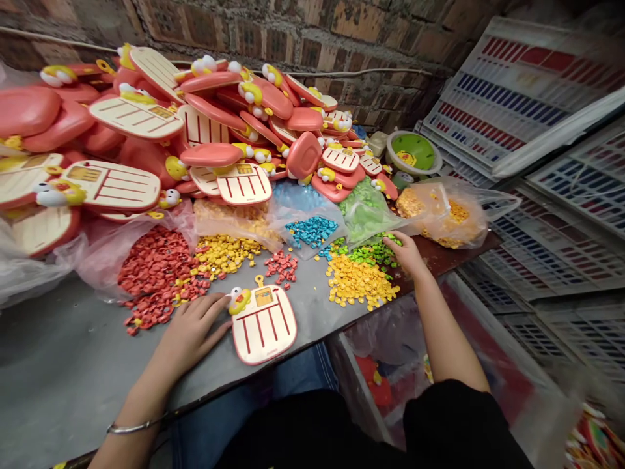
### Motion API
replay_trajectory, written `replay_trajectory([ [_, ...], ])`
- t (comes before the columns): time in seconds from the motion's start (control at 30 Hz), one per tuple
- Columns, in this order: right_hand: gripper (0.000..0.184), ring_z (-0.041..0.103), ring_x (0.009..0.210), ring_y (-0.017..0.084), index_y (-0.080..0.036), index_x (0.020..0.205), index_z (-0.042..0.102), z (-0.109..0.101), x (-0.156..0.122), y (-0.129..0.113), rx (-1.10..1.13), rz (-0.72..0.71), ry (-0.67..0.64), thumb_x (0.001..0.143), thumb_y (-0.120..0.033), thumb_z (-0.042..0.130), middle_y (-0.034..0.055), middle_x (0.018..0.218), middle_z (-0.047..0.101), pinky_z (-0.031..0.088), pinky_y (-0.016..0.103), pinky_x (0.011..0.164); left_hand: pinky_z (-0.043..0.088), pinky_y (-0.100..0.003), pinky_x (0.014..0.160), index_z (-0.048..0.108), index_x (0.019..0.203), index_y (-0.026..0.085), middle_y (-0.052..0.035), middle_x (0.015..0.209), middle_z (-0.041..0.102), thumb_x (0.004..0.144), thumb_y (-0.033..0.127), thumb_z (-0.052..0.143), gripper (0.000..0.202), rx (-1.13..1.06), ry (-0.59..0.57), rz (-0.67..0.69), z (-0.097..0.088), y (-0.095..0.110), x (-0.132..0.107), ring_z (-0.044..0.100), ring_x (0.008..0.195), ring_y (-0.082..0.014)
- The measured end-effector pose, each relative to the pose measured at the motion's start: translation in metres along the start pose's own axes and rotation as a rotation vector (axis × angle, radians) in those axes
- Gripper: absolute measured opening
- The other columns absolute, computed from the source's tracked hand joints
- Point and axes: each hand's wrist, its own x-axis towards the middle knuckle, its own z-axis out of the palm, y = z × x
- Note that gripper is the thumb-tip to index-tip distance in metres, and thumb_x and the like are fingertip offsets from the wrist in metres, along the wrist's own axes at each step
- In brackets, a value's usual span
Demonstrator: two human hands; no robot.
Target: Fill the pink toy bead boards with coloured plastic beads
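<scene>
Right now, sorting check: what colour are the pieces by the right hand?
Green pieces, in the head view.

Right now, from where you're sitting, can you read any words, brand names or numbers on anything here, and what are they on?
Nothing can be quoted: the small yellow label on the cream-and-red duck-topped plastic board has print too small to read, the faint marking near that board's lower edge is also unreadable, and the printed packaging in the bottom right corner is too blurred.

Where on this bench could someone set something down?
Bare grey tabletop lies left of the left hand, and a strip runs between the cream plastic paddle and the yellow pellets. Behind them, pink plastic pieces and bagged pellets crowd the bench.
</scene>
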Motion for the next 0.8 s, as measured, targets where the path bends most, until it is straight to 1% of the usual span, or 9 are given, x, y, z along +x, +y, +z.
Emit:
replay_trajectory([
  [0.1, 0.040, 0.062, 0.080, 0.021, -0.019, 0.088, 0.067, 0.027, -0.030, -0.031, 0.052, -0.153, -0.053, 0.073, -0.056, 0.067, 0.0033, 0.085, 0.066, 0.052, 0.029, 0.068, 0.044, -0.038, 0.086, 0.055, 0.128, 0.020, -0.0111, 0.124, 0.065, 0.098, 0.045, 0.045, 0.040, -0.004, -0.008, -0.011, 0.000, 0.001, 0.000, 0.062, 0.108, -0.0271],
  [0.17, 0.035, 0.064, 0.088, 0.023, -0.019, 0.089, 0.068, 0.054, -0.051, -0.052, 0.059, -0.236, -0.142, 0.078, -0.052, 0.064, 0.0049, 0.091, 0.069, 0.052, 0.033, 0.078, 0.044, -0.038, 0.087, 0.055, 0.128, 0.020, -0.0111, 0.125, 0.065, 0.099, 0.045, 0.044, 0.040, -0.008, -0.012, -0.023, 0.000, 0.002, 0.000, 0.061, 0.108, -0.0270],
  [0.23, 0.030, 0.065, 0.094, 0.025, -0.019, 0.094, 0.068, 0.084, -0.070, -0.068, 0.046, -0.305, -0.220, 0.083, -0.047, 0.062, 0.0062, 0.097, 0.071, 0.051, 0.036, 0.085, 0.044, -0.038, 0.088, 0.056, 0.128, 0.021, -0.0110, 0.124, 0.065, 0.098, 0.045, 0.044, 0.040, -0.018, -0.014, -0.034, -0.001, 0.003, 0.000, 0.061, 0.109, -0.0268],
  [0.33, 0.022, 0.064, 0.098, 0.026, -0.020, 0.100, 0.068, 0.125, -0.087, -0.083, -0.068, -0.400, -0.276, 0.088, -0.037, 0.059, 0.0080, 0.101, 0.069, 0.049, 0.038, 0.089, 0.044, -0.039, 0.089, 0.057, 0.128, 0.021, -0.0111, 0.125, 0.065, 0.098, 0.044, 0.044, 0.039, -0.036, -0.022, -0.047, -0.003, 0.004, 0.001, 0.061, 0.110, -0.0266],
  [0.43, 0.020, 0.062, 0.097, 0.026, -0.020, 0.105, 0.066, 0.151, -0.093, -0.088, -0.194, -0.458, -0.330, 0.090, -0.026, 0.055, 0.0096, 0.104, 0.065, 0.049, 0.039, 0.088, 0.045, -0.040, 0.090, 0.056, 0.128, 0.020, -0.0119, 0.127, 0.064, 0.099, 0.042, 0.044, 0.039, -0.046, -0.039, -0.048, -0.006, 0.006, 0.002, 0.060, 0.111, -0.0268],
  [0.5, 0.021, 0.060, 0.100, 0.026, -0.021, 0.106, 0.066, 0.158, -0.092, -0.090, -0.239, -0.493, -0.366, 0.088, -0.021, 0.056, 0.0103, 0.110, 0.062, 0.049, 0.041, 0.090, 0.045, -0.040, 0.090, 0.055, 0.129, 0.020, -0.0124, 0.127, 0.063, 0.099, 0.042, 0.044, 0.039, -0.050, -0.045, -0.050, -0.007, 0.007, 0.002, 0.060, 0.111, -0.0270],
  [0.6, 0.020, 0.057, 0.109, 0.028, -0.023, 0.100, 0.070, 0.159, -0.088, -0.092, -0.238, -0.538, -0.420, 0.081, -0.018, 0.064, 0.0093, 0.116, 0.063, 0.045, 0.047, 0.096, 0.045, -0.040, 0.089, 0.056, 0.129, 0.020, -0.0125, 0.126, 0.064, 0.098, 0.042, 0.045, 0.039, -0.053, -0.037, -0.059, -0.008, 0.009, 0.003, 0.060, 0.110, -0.0276],
  [0.7, 0.026, 0.057, 0.117, 0.028, -0.025, 0.101, 0.072, 0.151, -0.082, -0.094, -0.130, -0.539, -0.496, 0.078, -0.015, 0.066, 0.0069, 0.123, 0.065, 0.041, 0.049, 0.103, 0.044, -0.040, 0.089, 0.056, 0.129, 0.019, -0.0128, 0.126, 0.064, 0.098, 0.041, 0.046, 0.039, -0.040, -0.033, -0.049, -0.008, 0.009, 0.003, 0.060, 0.110, -0.0278],
  [0.8, 0.030, 0.060, 0.119, 0.025, -0.025, 0.108, 0.072, 0.140, -0.076, -0.096, 0.019, -0.490, -0.557, 0.082, -0.016, 0.060, 0.0063, 0.125, 0.067, 0.041, 0.046, 0.105, 0.042, -0.040, 0.090, 0.055, 0.129, 0.020, -0.0124, 0.126, 0.063, 0.099, 0.040, 0.046, 0.038, -0.036, -0.037, -0.055, -0.008, 0.009, 0.002, 0.059, 0.111, -0.0278],
])
